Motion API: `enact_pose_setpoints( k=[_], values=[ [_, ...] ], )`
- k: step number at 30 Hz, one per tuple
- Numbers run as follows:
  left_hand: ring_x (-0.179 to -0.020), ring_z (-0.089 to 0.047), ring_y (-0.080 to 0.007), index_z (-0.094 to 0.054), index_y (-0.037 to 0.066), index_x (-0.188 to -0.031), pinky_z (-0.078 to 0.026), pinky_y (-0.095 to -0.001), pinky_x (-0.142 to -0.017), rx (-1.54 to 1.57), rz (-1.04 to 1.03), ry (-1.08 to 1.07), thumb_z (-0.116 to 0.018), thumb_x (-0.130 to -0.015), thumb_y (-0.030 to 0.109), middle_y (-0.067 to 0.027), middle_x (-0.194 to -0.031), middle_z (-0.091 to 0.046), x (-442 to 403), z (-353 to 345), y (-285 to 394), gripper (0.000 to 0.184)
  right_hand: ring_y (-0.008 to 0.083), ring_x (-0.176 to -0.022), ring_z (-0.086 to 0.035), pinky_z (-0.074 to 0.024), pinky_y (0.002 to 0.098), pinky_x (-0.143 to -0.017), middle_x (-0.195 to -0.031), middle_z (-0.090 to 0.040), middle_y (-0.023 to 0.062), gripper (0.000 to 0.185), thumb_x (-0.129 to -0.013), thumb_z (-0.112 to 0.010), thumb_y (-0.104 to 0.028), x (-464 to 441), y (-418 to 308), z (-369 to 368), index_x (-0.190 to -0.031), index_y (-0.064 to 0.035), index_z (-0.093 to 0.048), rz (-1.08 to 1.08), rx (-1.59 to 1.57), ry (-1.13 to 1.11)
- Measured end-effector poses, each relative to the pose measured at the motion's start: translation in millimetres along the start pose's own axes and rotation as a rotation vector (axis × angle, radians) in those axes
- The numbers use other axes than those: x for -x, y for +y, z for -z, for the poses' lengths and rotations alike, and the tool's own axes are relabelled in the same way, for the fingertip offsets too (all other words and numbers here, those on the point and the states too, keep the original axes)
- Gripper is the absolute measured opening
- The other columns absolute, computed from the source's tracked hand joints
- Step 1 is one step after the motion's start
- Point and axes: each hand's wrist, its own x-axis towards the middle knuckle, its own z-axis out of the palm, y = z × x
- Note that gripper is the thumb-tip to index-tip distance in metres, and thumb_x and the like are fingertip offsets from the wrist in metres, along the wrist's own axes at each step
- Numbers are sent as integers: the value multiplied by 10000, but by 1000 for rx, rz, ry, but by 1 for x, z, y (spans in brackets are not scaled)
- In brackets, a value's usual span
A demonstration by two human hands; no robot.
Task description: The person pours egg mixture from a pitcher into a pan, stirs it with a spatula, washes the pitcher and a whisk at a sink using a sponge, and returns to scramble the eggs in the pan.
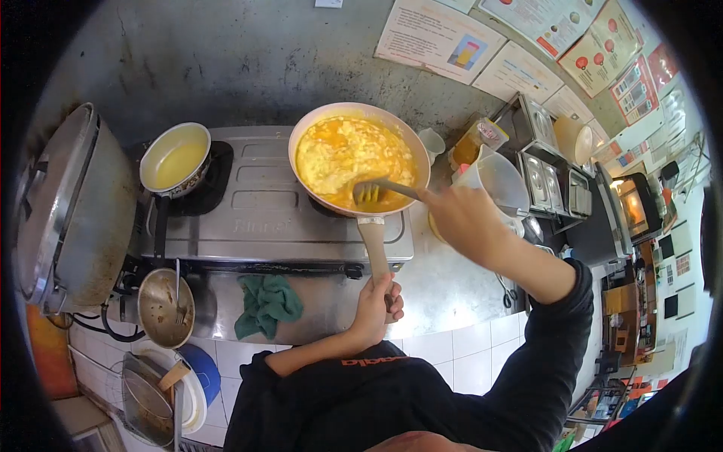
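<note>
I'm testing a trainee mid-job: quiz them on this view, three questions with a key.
1. Which hand grips the long beige handle of the round, pale frying pan?
2. The crumpled green cloth lies: A) in the pan; B) on the shiny metal counter; C) on the wall.
3. True or false: the grey slotted utensil in the right hand dips into the yellow mixture.
Key: 1. left hand; 2. B; 3. true.
</note>
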Motion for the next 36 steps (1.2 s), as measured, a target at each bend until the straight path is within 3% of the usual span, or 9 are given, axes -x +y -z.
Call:
enact_pose_setpoints(
  k=[1,5,8,10,17,24,30,34,36],
  values=[
    [-460,-389,-94,-404,94,-956,-326,-235,-404,-9,0,-1,-434,-879,262,-12,-682,-413,0,0,0,187,238,-543,-587,-456,334,-449,-581,-564,99,397,-726,-493,-68,-4,-5,-10,-1123,-79,-485,-60,-34,-18],
    [-461,-389,-95,-403,92,-962,-330,-236,-404,-26,-10,3,-433,-879,264,-13,-683,-413,0,-2,0,193,249,-500,-580,-451,340,-417,-581,-569,99,369,-724,-484,-60,-27,-3,-36,-1092,-25,-484,-19,-76,141],
    [-460,-388,-95,-401,91,-959,-333,-236,-404,-25,-16,-2,-433,-878,269,-13,-682,-411,1,-2,0,198,255,-523,-592,-464,352,-435,-599,-579,110,318,-739,-468,-68,-55,-1,-47,-1053,-26,-499,-66,-72,131],
    [-461,-389,-95,-400,91,-958,-334,-236,-405,-27,-9,4,-432,-879,268,-12,-680,-409,0,-3,0,197,245,-593,-618,-498,329,-497,-654,-606,111,164,-784,-450,-97,-73,-1,-51,-821,-11,-585,-100,-132,159],
    [-472,-392,-93,-393,97,-954,-334,-235,-406,-49,-18,-9,-430,-880,279,-11,-680,-406,0,-1,-1,200,276,-642,-621,-504,342,-539,-712,-613,158,191,-771,-455,-114,-128,13,-63,-794,-1,-607,-163,-185,205],
    [-468,-387,-94,-394,99,-954,-329,-237,-413,-7,-2,-24,-428,-881,275,-11,-681,-407,0,1,-2,193,278,-802,-593,-479,397,-683,-846,-621,83,204,-751,-489,-128,-84,68,31,-893,-166,-629,-164,-139,-11],
    [-469,-388,-95,-393,97,-959,-327,-237,-411,0,12,-32,-429,-881,267,-13,-684,-409,0,-1,1,190,267,-743,-600,-485,401,-608,-780,-623,74,197,-737,-509,-110,-23,61,63,-888,-155,-629,15,-129,-187],
    [-466,-387,-96,-391,91,-965,-328,-235,-406,-4,8,-10,-429,-882,263,-16,-683,-410,-1,-1,1,194,225,-638,-615,-494,324,-519,-674,-607,86,143,-736,-479,-89,-16,19,17,-776,-86,-616,128,-52,17],
    [-465,-386,-97,-390,90,-966,-328,-235,-404,-4,8,2,-429,-882,262,-16,-682,-410,1,-2,1,196,218,-615,-609,-483,322,-517,-655,-601,95,177,-740,-478,-84,-19,-3,4,-882,-62,-582,130,-59,44]
  ],
)
